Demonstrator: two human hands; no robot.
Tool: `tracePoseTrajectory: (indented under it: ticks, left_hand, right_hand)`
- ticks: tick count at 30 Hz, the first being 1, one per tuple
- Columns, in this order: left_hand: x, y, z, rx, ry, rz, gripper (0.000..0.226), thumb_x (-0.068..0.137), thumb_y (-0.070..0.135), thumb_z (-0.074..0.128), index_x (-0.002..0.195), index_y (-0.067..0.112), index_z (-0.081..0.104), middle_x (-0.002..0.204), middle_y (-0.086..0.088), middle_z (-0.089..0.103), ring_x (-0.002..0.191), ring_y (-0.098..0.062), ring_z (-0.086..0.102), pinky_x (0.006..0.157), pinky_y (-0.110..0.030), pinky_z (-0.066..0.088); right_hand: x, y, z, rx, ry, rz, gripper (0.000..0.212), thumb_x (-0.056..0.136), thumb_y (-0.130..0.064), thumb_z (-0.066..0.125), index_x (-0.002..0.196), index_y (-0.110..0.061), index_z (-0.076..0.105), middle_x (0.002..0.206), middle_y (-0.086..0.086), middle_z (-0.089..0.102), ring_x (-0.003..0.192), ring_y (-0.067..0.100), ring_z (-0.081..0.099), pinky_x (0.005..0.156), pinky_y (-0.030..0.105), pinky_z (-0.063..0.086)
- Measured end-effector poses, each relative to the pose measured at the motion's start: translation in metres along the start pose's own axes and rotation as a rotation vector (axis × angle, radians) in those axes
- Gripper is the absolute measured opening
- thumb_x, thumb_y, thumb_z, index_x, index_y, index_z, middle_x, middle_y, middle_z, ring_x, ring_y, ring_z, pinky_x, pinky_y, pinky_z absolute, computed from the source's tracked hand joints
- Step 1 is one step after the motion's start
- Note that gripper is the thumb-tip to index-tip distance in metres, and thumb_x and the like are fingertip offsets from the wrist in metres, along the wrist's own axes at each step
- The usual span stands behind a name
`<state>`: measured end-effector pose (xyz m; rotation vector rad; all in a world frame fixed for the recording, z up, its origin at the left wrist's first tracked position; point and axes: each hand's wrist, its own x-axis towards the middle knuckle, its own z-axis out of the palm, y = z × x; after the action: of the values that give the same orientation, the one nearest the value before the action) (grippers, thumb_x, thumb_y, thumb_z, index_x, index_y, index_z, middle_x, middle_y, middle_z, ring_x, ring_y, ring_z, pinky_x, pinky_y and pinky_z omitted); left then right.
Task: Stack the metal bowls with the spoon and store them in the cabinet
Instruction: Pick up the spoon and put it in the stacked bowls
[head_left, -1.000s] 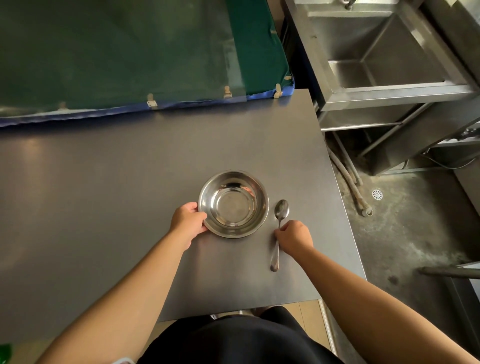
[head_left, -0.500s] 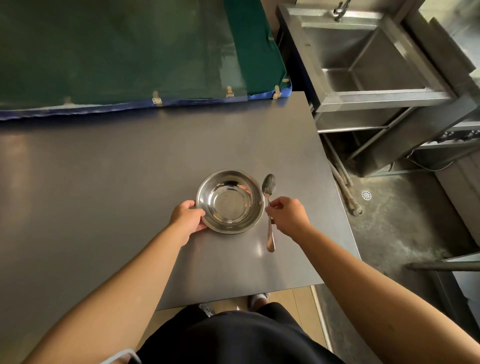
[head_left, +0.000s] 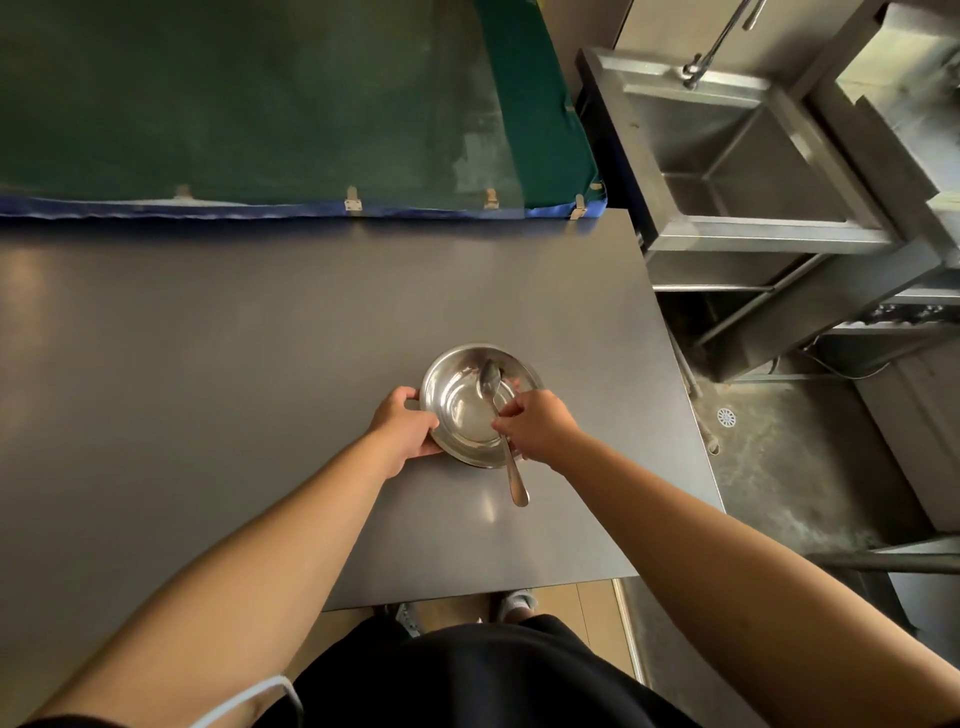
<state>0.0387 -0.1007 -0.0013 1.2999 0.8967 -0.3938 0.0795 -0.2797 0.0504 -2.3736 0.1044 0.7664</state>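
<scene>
A shiny metal bowl (head_left: 460, 402) sits on the grey table (head_left: 260, 338), toward its right side. My left hand (head_left: 408, 428) grips the bowl's left rim. My right hand (head_left: 535, 423) pinches the middle of a metal spoon (head_left: 491, 382). The spoon's head is over the inside of the bowl, and its handle sticks out past the near rim toward me. I cannot tell whether one bowl or a nested stack is there. No cabinet is in view.
A green cloth-covered board with a blue edge (head_left: 260, 104) lies along the table's far side. To the right stands a steel sink unit (head_left: 737, 166) with a concrete floor and drain (head_left: 726, 417) below. The table's right edge is close to the bowl.
My right hand lifted the spoon off the table beside the bowl and carried it left, so its head is now inside the bowl. My left hand stayed on the rim.
</scene>
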Motion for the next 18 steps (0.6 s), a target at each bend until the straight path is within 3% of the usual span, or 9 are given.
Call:
tracePoseTrajectory:
  ticks: [5,10,18]
  left_hand:
    - [-0.009,0.009,-0.022,0.0,-0.007,0.04,0.051,0.086,-0.011,0.056,0.122,0.024,0.049,0.108,-0.018,0.067,0.079,-0.028,0.073,0.055,-0.035,0.061]
    - [-0.026,0.025,-0.037,-0.07,-0.027,0.092,0.049,0.086,-0.007,0.059,0.124,0.023,0.048,0.103,-0.017,0.071,0.073,-0.026,0.077,0.065,-0.038,0.063]
    - [-0.066,0.052,-0.03,-0.061,-0.051,0.227,0.05,0.083,-0.006,0.06,0.126,0.019,0.054,0.104,-0.019,0.071,0.066,-0.023,0.075,0.066,-0.039,0.063]
  right_hand:
    - [-0.01,-0.018,0.0,-0.044,0.013,-0.022,0.009,0.088,-0.016,0.074,0.079,-0.013,0.071,0.081,0.005,0.071,0.088,0.028,0.072,0.083,0.043,0.059]
    - [-0.022,-0.036,0.0,-0.087,0.06,-0.063,0.015,0.086,-0.013,0.069,0.09,0.0,0.076,0.087,0.017,0.075,0.083,0.033,0.072,0.078,0.046,0.061]
    - [-0.045,-0.054,-0.023,-0.159,0.141,-0.143,0.013,0.086,-0.02,0.07,0.093,-0.013,0.078,0.08,0.004,0.076,0.071,0.022,0.073,0.069,0.034,0.062]
